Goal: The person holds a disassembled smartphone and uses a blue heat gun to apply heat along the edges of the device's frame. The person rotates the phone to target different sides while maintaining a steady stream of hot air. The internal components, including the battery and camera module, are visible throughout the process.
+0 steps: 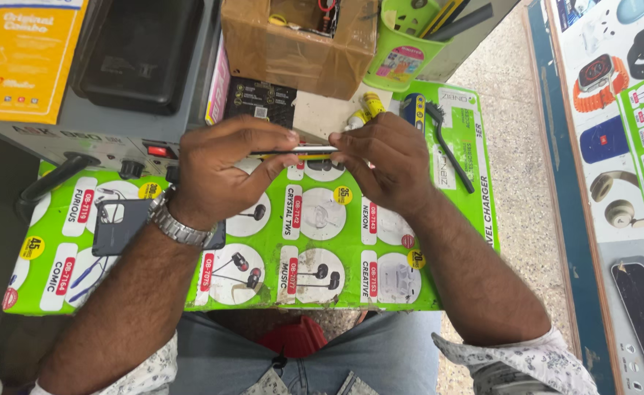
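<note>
Both hands are closed on one thin, flat device, seen edge-on, which I take to be a phone (296, 151); it is held level a little above the middle of the green printed mat (336, 292). My left hand (223, 172) pinches its left end with the thumb on top and the fingers curled under, and my right hand (380, 164) grips the right end in the same manner, so the phone bridges the gap between them. I judge this thing to be light and stiff, but fragile: a flat glass face can crack if it is bent or twisted, and the smooth edges may be slippery. For this reason the best place to hold it seems to be the long side edges, near both ends, not the flat face. On the left wrist there is a metal wristwatch (178, 225), and just under the left forearm a dark phone case (121, 225) lies on the mat. Near the right hand, on the mat, I see a black brush (450, 150) and a small yellow tube (371, 104). Further away stand a taped cardboard box (296, 44), a green pen holder (406, 47) and a grey machine with a red switch (157, 150).
</note>
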